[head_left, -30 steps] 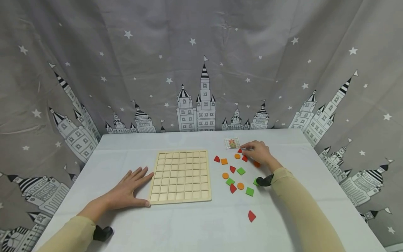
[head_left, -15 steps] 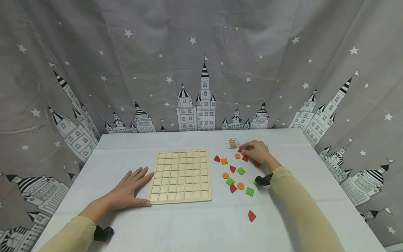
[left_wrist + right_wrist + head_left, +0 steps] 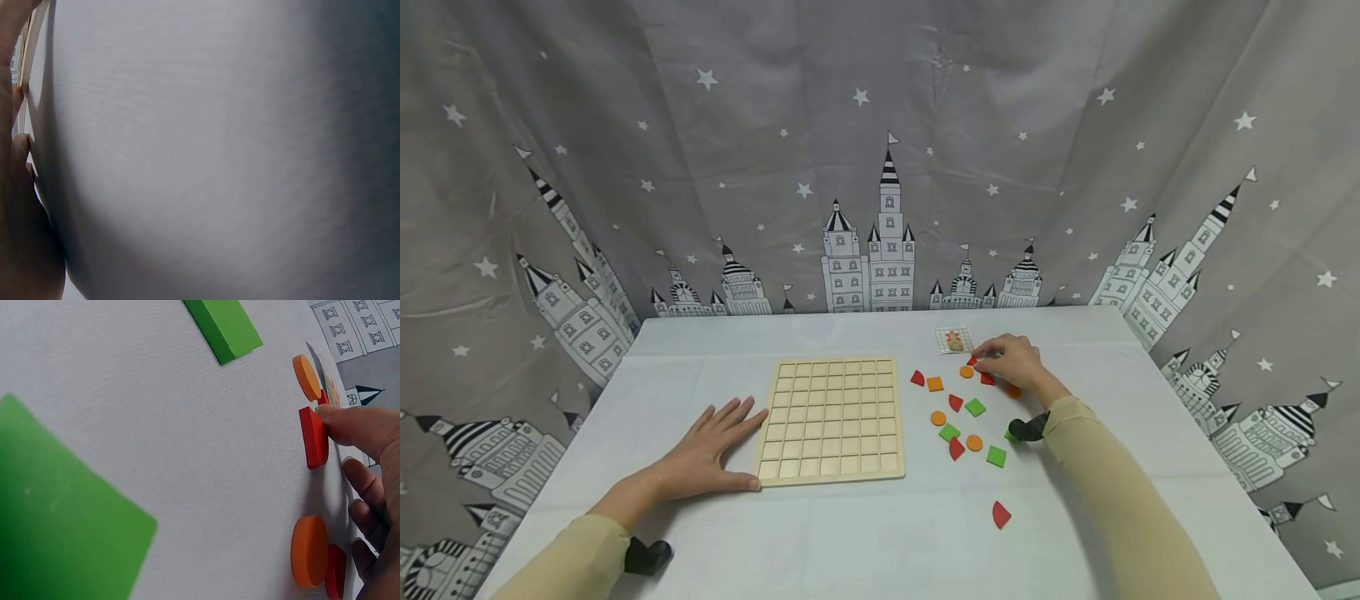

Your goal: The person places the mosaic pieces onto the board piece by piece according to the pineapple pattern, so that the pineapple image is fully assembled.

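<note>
One red piece (image 3: pixel 987 379) under right hand (image 3: pixel 1013 362), fingers (image 3: pixel 350 425) pressing its edge, not yet lifted. Left hand (image 3: pixel 711 450) flat, fingers spread, steadying grid board (image 3: pixel 829 419) at 9 o'clock side. Next: firm pinch, lift clear of counter (image 3: pixel 850 542).

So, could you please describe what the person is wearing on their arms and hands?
Both hands, left hand and right hand, are bare. Snug beige long sleeves reach the wrists, and a small black device sits at each wrist.

Staged recording corner: castle-and-star curtain (image 3: pixel 880 167) behind a white-clothed table (image 3: pixel 865 533) with a wooden puzzle board (image 3: pixel 831 420).
</note>
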`<state>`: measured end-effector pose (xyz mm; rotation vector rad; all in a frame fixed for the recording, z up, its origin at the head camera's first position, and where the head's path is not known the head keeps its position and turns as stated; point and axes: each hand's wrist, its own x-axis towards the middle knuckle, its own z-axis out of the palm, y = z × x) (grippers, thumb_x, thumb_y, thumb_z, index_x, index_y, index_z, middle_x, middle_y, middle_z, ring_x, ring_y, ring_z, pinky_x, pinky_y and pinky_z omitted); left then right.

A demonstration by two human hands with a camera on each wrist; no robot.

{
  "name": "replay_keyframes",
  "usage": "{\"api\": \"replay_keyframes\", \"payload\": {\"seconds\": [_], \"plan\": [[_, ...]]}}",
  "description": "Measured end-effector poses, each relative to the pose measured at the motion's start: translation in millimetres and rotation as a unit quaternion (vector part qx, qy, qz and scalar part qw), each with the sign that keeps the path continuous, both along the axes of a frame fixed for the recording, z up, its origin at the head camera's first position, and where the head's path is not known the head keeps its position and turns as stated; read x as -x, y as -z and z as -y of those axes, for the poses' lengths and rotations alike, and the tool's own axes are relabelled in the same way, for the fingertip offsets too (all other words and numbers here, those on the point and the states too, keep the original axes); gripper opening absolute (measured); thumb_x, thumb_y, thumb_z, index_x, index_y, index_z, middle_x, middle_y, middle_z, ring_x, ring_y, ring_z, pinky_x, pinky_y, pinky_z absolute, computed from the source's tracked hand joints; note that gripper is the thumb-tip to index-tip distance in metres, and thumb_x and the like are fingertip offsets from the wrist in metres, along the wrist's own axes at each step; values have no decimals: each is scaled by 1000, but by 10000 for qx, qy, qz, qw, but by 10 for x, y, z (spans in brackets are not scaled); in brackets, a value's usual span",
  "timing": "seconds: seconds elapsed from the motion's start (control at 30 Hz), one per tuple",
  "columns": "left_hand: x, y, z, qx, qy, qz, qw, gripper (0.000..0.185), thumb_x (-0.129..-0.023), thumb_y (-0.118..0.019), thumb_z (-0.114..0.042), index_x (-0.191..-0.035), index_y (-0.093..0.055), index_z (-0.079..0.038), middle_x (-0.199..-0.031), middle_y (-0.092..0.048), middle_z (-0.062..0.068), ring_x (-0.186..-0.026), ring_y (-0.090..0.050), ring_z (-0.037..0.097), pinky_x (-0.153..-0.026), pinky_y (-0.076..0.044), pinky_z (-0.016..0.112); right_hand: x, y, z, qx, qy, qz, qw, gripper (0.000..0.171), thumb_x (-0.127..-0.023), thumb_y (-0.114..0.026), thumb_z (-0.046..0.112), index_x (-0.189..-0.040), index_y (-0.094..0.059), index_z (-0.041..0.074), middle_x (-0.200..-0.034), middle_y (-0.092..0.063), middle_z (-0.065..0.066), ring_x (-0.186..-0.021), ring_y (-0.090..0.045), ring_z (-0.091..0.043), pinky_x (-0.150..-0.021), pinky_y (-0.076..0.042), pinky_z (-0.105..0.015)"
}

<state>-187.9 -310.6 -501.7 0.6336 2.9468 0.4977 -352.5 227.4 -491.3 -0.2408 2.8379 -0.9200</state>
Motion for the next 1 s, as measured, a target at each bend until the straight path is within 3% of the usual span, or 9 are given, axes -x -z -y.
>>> {"api": "replay_keyframes", "payload": {"seconds": [0.4, 1.0], "plan": [[13, 34, -1, -30, 3, -64, 10000, 110, -74, -74, -74, -159, -37, -16, -167, -23, 20, -153, -14, 45, -122, -5, 65, 36, 1, -27, -244, 10, 186, 9995, 37, -90, -76, 40, -123, -75, 22, -136, -59, -13, -126, -37, -38, -110, -25, -62], [10, 53, 4, -51, -6, -65, 10000, 110, -73, -74, -75, -159, -37, -17, -167, -23, 19, -153, -14, 44, -122, -6, 65, 42, 64, -24, -242, -10, -14, 9997, 32, -90, -77, 41, -116, -78, 23, -132, -60, -12, -123, -39, -37, -106, -27, -60]]}}
